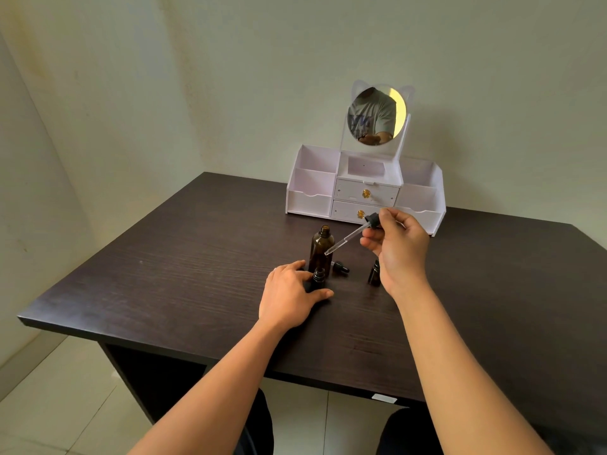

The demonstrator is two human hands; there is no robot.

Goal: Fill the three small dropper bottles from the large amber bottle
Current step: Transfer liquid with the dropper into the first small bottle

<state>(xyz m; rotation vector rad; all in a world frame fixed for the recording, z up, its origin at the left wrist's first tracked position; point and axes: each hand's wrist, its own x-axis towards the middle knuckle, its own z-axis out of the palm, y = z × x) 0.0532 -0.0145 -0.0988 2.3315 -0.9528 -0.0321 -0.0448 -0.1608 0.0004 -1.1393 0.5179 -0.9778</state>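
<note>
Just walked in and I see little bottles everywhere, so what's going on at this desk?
A person is decanting liquid by dropper. The right hand holds a glass dropper by its black bulb, tip angled down beside the uncapped large amber bottle. The left hand steadies an open small bottle on the dark desk. A loose dropper cap lies nearby, and another small bottle stands partly hidden behind the right hand. A white organiser with mirror sits at the back.

Left hand (290, 292) low, fingers curled in a grip, right hand (399, 244) raised, fingertips pinched
</note>
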